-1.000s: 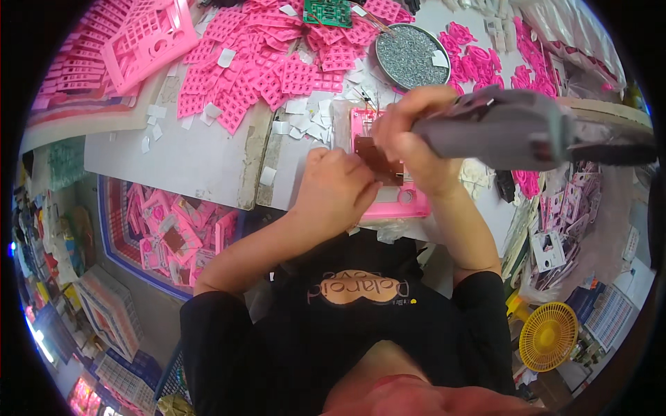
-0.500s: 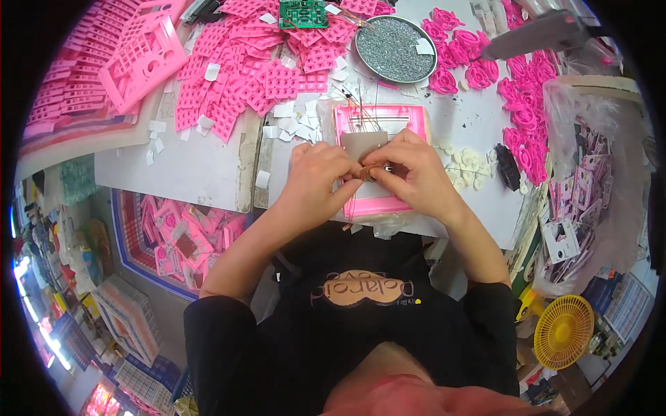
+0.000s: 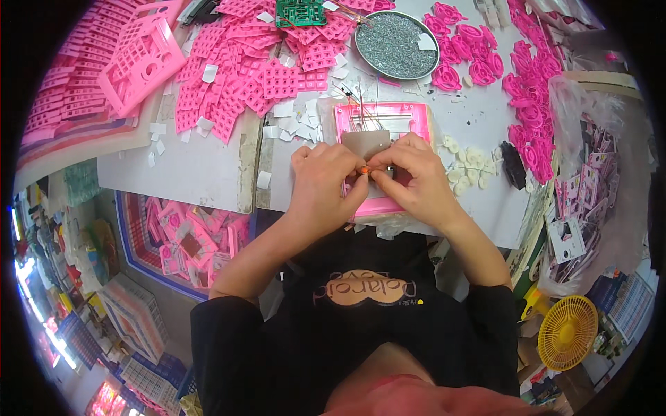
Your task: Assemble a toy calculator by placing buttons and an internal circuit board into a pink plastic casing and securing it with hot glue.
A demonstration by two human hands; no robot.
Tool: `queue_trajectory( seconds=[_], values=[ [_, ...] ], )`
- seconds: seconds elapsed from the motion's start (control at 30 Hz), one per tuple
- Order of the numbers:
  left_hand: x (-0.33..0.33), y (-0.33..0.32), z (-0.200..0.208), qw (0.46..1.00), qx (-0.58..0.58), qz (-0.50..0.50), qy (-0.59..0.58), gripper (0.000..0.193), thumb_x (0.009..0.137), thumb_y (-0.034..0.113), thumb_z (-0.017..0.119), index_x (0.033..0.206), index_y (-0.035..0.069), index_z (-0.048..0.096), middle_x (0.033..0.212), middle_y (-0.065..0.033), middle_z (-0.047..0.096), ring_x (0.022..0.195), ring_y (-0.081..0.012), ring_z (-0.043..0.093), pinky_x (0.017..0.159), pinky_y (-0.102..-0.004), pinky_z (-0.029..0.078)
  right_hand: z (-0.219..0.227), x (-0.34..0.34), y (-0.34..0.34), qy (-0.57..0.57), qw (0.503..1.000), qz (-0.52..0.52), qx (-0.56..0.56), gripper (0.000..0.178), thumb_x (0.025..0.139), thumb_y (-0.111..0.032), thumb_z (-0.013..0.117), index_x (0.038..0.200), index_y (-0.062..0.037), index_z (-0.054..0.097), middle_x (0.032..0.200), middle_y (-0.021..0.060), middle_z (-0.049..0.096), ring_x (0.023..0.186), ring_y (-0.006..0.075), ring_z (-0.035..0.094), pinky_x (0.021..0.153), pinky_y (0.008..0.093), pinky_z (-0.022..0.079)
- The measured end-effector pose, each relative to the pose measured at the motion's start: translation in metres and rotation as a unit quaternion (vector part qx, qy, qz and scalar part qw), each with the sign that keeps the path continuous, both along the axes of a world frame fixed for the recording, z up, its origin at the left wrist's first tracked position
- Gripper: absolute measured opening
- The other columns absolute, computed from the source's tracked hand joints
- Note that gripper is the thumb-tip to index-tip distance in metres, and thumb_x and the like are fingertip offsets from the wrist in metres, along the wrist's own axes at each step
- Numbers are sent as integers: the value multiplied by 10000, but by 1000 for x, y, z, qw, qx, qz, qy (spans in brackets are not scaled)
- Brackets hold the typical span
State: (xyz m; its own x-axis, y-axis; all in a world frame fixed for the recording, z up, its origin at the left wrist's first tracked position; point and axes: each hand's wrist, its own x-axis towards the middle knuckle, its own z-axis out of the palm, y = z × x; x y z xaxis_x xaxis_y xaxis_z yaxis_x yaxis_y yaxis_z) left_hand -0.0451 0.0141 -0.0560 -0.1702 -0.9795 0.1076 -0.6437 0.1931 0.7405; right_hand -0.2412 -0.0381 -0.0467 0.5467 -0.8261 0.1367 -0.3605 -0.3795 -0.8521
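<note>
A pink plastic casing [image 3: 386,206] lies in front of me, with thin wires [image 3: 360,115] rising from its far side and a grey-brown plate [image 3: 365,143] over its middle. My left hand [image 3: 325,177] is closed above the casing, thumb and forefinger pinching a small orange piece [image 3: 365,170] whose kind I cannot make out. Against it, my right hand [image 3: 414,175] is also closed in a pinch, its fingertips meeting the left ones. Whatever the right fingers grip is too small to name. Both hands hide much of the casing's inside.
Beyond the casing stands a round dish [image 3: 358,43] of small screws. Pink keypad pieces [image 3: 280,81] and a green circuit board [image 3: 301,14] lie far left, pink rings [image 3: 528,132] to the right, white round parts [image 3: 474,166] nearer. A basket [image 3: 127,229] of pink parts sits lower left.
My fingertips have shifted: a brownish strand-like bit showed between them earlier, and an orange piece shows now. The long grey object at the upper right has gone from over the pink rings.
</note>
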Motion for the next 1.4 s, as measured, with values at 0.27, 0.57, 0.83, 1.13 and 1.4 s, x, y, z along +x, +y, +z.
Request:
queue_trajectory(
  seconds=[0.27, 0.57, 0.83, 1.13, 1.4],
  values=[
    [-3, 2, -7, 1000, -14, 20, 6, 90, 780, 115, 706, 853, 129, 655, 877, 0, 592, 877, -212, 569, 826, -429, 309, 1, 3, 2, -10, 1000, -17, 4, 137, 772, -47, 750, 905, -75, 730, 777, 17, 680, 811, 205, 567, 632, 321, 472],
    [4, 8, -8, 998, -52, 35, 16, 156, 736, 97, 745, 856, 150, 662, 911, 5, 597, 899, -208, 564, 835, -421, 299, -1, 2, 1, -30, 999, -18, 18, 144, 767, -23, 742, 897, -84, 728, 774, -2, 667, 800, 170, 552, 546, 283, 468],
    [2, 8, -10, 997, -58, 39, 20, 162, 734, 100, 754, 859, 144, 661, 896, 5, 599, 885, -212, 572, 832, -421, 301, 4, 3, 3, -18, 998, -28, 51, 140, 763, -21, 735, 889, -77, 716, 782, 3, 670, 813, 180, 551, 571, 301, 476],
    [2, 7, -7, 997, -51, 30, 43, 142, 755, 84, 745, 862, 125, 661, 902, -10, 618, 883, -217, 589, 837, -406, 318, 1, 1, 4, 16, 999, -27, 38, 174, 760, -39, 735, 926, -84, 709, 879, 20, 686, 844, 221, 560, 640, 328, 492],
    [-5, 7, -6, 993, -38, 26, 107, 97, 804, 70, 726, 888, 96, 686, 811, -19, 614, 808, -226, 598, 742, -382, 401, 2, 1, 14, 23, 985, -16, -171, 228, 759, -30, 760, 981, -40, 707, 1029, 75, 702, 911, 279, 628, 782, 373, 531]
  ],
)
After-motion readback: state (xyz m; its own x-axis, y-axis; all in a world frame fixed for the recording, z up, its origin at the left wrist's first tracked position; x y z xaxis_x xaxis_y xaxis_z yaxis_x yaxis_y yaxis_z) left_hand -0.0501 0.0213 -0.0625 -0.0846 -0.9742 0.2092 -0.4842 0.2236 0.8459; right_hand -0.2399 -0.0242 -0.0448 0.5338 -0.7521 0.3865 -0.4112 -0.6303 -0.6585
